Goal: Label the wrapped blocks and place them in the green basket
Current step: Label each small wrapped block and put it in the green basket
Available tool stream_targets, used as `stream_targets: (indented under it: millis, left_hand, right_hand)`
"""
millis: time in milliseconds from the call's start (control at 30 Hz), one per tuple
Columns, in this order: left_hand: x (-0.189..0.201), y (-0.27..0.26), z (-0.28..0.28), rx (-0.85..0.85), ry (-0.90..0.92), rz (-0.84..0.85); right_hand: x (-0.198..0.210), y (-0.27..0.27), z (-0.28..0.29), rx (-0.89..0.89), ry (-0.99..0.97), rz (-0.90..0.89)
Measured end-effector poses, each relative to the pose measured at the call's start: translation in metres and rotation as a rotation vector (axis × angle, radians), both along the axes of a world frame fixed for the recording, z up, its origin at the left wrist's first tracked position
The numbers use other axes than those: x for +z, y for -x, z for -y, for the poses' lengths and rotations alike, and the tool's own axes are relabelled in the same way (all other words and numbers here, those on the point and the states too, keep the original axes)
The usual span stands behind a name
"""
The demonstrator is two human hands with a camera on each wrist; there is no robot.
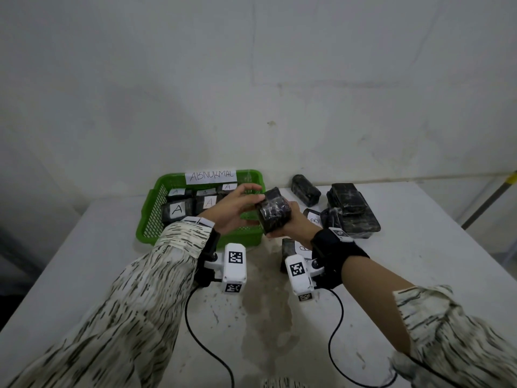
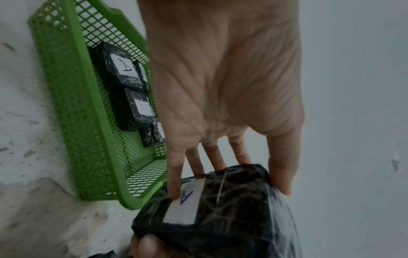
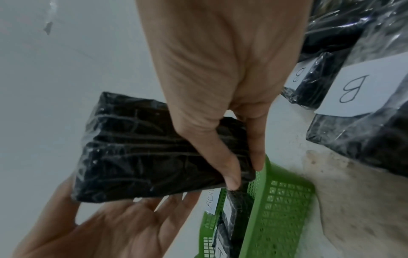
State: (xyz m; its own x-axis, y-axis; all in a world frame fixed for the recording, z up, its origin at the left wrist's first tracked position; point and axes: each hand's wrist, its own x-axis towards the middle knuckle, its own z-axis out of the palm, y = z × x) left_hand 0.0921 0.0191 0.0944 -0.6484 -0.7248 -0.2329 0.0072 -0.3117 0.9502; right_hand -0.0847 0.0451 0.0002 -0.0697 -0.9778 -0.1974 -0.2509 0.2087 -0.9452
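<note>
So the green basket [image 1: 145, 217] is sitting at the far-left part of the white table [image 1: 419, 275], pushed up near the back wall, with a paper sign reading ABNORMAL [image 1: 211, 176] stuck on its far rim. Five or so wrapped blocks marked A [image 1: 177, 210] are lying along its far half, so the near half of the mesh floor is looking open. The near-right corner of the basket is sitting right under the hands.

Both hands are holding one black wrapped block [image 1: 274, 211] in the air, just over that right rim. The right hand [image 1: 291, 222] is gripping it from the near end, thumb on one face and fingers curling around the other. The left hand [image 1: 235, 208] is meeting it from the basket side: in the left wrist view its fingers [image 2: 174, 174] are pressing down the white A label [image 2: 185, 207] on the block while the thumb is hooking the opposite face, so it's pinching it too. The block is tilting a bit.

To the right, a pile of more wrapped blocks [image 1: 352, 211] is crowding the table's back edge, and two blocks labelled B [image 3: 353, 90] are lying just below the right wrist. One more block [image 1: 305, 190] is lying apart near the wall. The view is blurry, so the label may not be fully stuck down.
</note>
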Motion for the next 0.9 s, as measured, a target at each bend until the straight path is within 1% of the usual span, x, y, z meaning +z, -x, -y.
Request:
stream_targets:
  millis: [67, 100, 133, 300, 400, 500, 567, 667, 733, 767, 900]
  left_hand:
    - [-0.002, 0.003, 0.001, 0.004, 0.032, 0.044]
    - [-0.003, 0.004, 0.001, 0.005, 0.051, 0.061]
    - [-0.004, 0.005, 0.001, 0.007, 0.068, 0.074]
    - [0.0, 0.009, 0.0, 0.064, 0.179, 0.137]
    - [0.001, 0.008, 0.001, 0.111, 0.174, 0.104]
    - [0.0, 0.004, 0.0, 0.086, 0.108, 0.066]
    - [0.0, 0.002, 0.0, 0.095, 0.08, 0.061]
    - [0.004, -0.004, 0.001, 0.253, 0.122, 0.094]
    - [0.004, -0.013, 0.003, 0.334, 0.157, 0.126]
    - [0.001, -0.018, 0.005, 0.334, 0.153, 0.147]
    - [-0.01, -0.034, 0.007, 0.253, 0.043, 0.183]
  right_hand:
    - [0.016, -0.007, -0.01, 0.001, 0.069, -0.071]
    - [0.031, -0.013, -0.019, 0.003, 0.092, -0.094]
    - [0.037, -0.015, -0.023, 0.006, 0.092, -0.109]
    - [0.043, -0.019, -0.028, 0.005, 0.096, -0.181]
    - [0.046, -0.021, -0.024, -0.008, 0.09, -0.166]
    - [0.05, -0.02, -0.019, -0.009, 0.074, -0.174]
    - [0.056, -0.019, -0.017, 0.012, 0.041, -0.139]
    - [0.066, -0.014, -0.017, 0.123, -0.028, -0.105]
    - [0.069, -0.011, -0.016, 0.115, -0.071, -0.041]
    - [0.07, -0.011, -0.014, 0.087, -0.074, -0.005]
    - [0.069, -0.013, -0.002, -0.046, -0.055, 0.094]
